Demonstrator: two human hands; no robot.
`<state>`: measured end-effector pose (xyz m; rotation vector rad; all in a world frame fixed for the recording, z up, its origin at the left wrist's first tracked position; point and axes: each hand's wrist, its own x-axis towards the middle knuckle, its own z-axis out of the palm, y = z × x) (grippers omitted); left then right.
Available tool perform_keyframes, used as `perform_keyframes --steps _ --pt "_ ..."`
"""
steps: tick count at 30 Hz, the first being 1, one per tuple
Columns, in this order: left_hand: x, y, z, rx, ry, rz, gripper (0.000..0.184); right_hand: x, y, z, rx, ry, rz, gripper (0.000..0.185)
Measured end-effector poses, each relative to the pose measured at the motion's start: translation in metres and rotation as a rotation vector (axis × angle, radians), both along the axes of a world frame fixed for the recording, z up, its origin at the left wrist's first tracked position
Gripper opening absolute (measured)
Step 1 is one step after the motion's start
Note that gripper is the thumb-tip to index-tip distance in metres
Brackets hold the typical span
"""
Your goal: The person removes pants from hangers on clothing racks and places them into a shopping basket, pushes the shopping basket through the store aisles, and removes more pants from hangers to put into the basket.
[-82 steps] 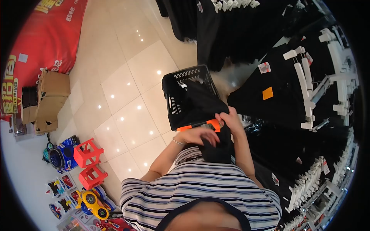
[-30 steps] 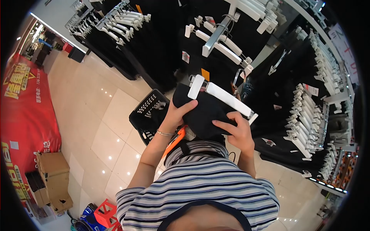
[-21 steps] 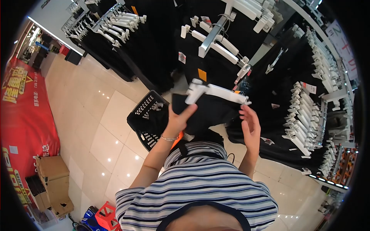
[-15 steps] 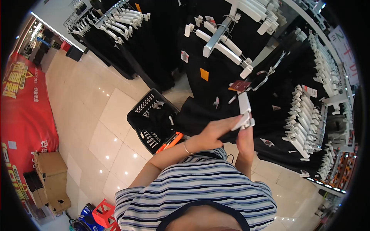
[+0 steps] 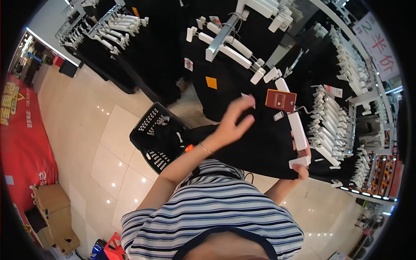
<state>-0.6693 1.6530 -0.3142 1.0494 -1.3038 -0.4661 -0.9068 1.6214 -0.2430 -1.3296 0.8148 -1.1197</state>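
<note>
My right hand (image 5: 303,167) grips the lower clip end of a white clip hanger (image 5: 297,131). A black garment (image 5: 260,147) is attached along this hanger and spreads out to the left, in front of my body. Beside the hanger's metal hook are a dark red and orange tag (image 5: 281,100) and a small white label (image 5: 278,116). My left hand (image 5: 232,125) is raised over the black cloth, thumb and fingers apart, with nothing in it. Whether its underside touches the cloth I cannot tell.
A black basket (image 5: 151,115) with dark cloth inside stands on the tiled floor, left of the garment. Racks of black garments on white hangers (image 5: 329,130) stand ahead and at right. A cardboard box (image 5: 54,203) sits lower left by a red banner (image 5: 26,125).
The hanger and garment have moved right and turned, so the tag now faces me. My left hand has come off the hanger's clip and opened; my right hand still grips the hanger.
</note>
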Motion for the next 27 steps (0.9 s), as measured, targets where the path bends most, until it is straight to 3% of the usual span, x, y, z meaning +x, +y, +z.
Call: perform_keyframes --steps 1,3,7,11,14,18,22,27 --pt "0.012 -0.008 0.003 0.057 0.022 0.094 0.053 -0.004 0.004 0.003 0.026 -0.045 -0.057 0.098" --pt "0.034 -0.029 0.005 0.127 0.075 0.055 0.061 -0.015 0.01 0.003 0.089 -0.159 -0.064 0.096" --pt "0.051 -0.06 0.024 0.096 0.105 -0.175 0.06 -0.065 -0.01 -0.014 -0.027 -0.209 0.346 0.093" --pt "0.061 -0.044 0.058 0.212 0.405 -0.551 0.053 -0.069 -0.021 -0.012 -0.107 -0.199 0.497 0.096" --pt "0.067 -0.035 0.051 0.027 0.374 -0.407 0.046 -0.06 -0.025 -0.014 -0.072 -0.233 0.533 0.094" --pt "0.07 -0.014 0.048 0.042 0.587 -0.301 0.054 -0.037 -0.025 -0.003 -0.014 -0.23 0.441 0.094" --pt "0.079 0.005 0.046 -0.131 0.735 -0.243 0.044 -0.041 -0.041 -0.018 -0.036 -0.262 0.502 0.094" --pt "0.079 0.023 0.036 0.013 0.629 -0.156 0.032 -0.037 -0.055 -0.028 -0.126 -0.322 0.643 0.091"
